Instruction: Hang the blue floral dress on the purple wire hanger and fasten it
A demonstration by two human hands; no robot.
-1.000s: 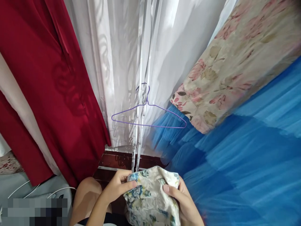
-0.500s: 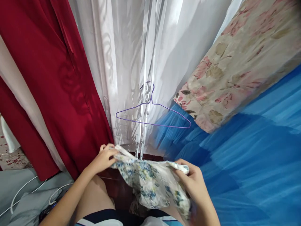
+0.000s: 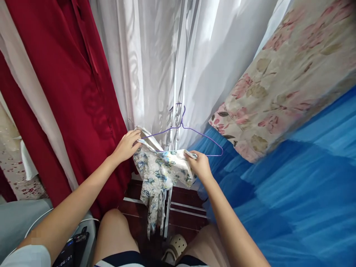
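Note:
A floral garment [image 3: 160, 172] in white with blue flowers hangs between my two hands, its lower end drooping toward the floor. My left hand [image 3: 127, 146] pinches its left edge up by the left tip of a purple wire hanger [image 3: 203, 135]. My right hand [image 3: 199, 165] grips the garment's right edge just below the hanger's bottom wire. The hanger hangs by its hook from silver ribbons [image 3: 178, 89] in front of a white curtain [image 3: 155, 66].
A red curtain [image 3: 69, 85] hangs at the left. A blue net cloth [image 3: 283, 200] and a pink floral sheet [image 3: 286, 78] fill the right. My knees are at the bottom, with a dark wooden floor [image 3: 183, 211], a sandal [image 3: 175, 247], white cables and a phone [image 3: 72, 249].
Both hands have lifted the floral garment from lap height up to the hanger and spread it apart. The view has tilted slightly downward.

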